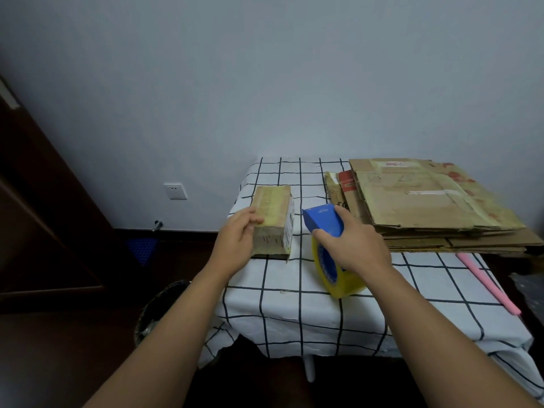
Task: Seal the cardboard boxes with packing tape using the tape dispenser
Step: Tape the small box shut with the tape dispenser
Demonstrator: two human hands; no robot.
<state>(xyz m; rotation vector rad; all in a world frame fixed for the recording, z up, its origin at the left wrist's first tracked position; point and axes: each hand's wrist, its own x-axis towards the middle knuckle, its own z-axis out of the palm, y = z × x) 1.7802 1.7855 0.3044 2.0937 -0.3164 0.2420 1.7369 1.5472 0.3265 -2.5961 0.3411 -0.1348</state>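
Your left hand grips the near left end of the box, which sits on the table. Just right of it, your right hand is wrapped round the dispenser, which touches the cloth. Flattened cardboard is stacked far right.

left hand: bare, no glove, ring or watch | right hand: bare likewise | forearms: bare, no sleeves in view

dim, even indoor light | faint soft shadows | no glare | slightly soft focus | wide-angle bending at edges
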